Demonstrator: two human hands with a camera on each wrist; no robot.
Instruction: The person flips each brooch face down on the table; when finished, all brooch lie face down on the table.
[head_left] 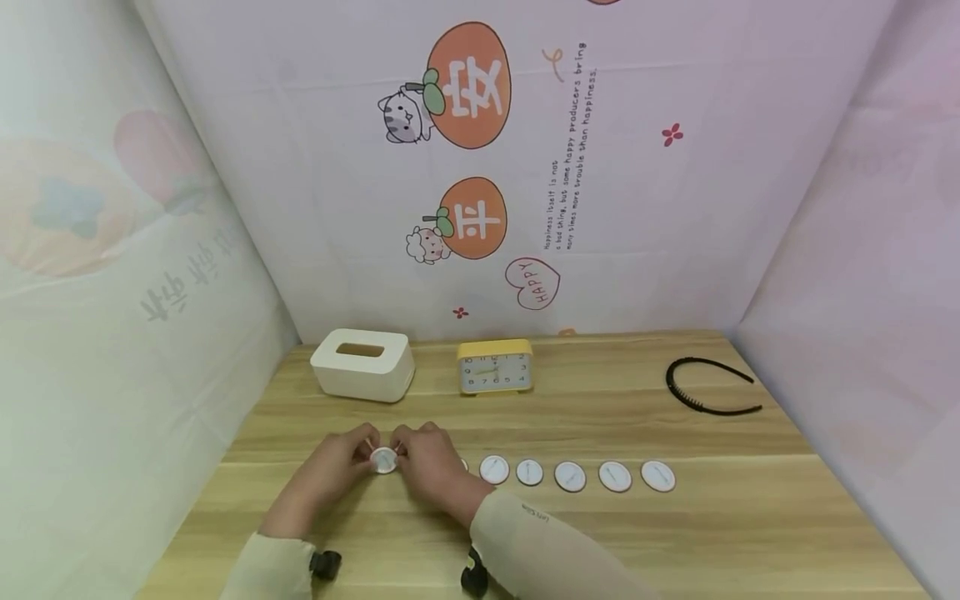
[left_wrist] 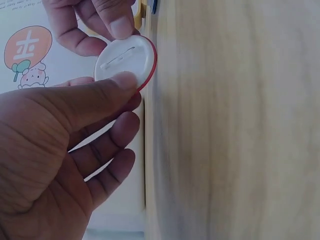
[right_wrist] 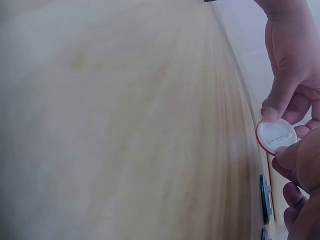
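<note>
A round pin-back button badge point(head_left: 385, 460) is held between both hands at the left end of a row of badges. Its white back with a metal pin point(left_wrist: 118, 57) faces up in the left wrist view, and a red edge shows. My left hand point(head_left: 330, 473) pinches one side, thumb on the back. From the opposite side my right hand point(head_left: 433, 467) pinches it too, as the right wrist view also shows with the badge point(right_wrist: 276, 136) between the two thumbs. Just right of the hands, similar badges point(head_left: 529, 472) lie pin side up; the right hand partly covers the nearest one.
A white tissue box point(head_left: 375, 375) stands at the back left of the wooden table point(head_left: 720, 533). Beside it is a yellow clock point(head_left: 495, 367). A black headband point(head_left: 682, 392) lies at the back right. Printed cloth walls point(head_left: 337, 208) enclose the table's back and sides.
</note>
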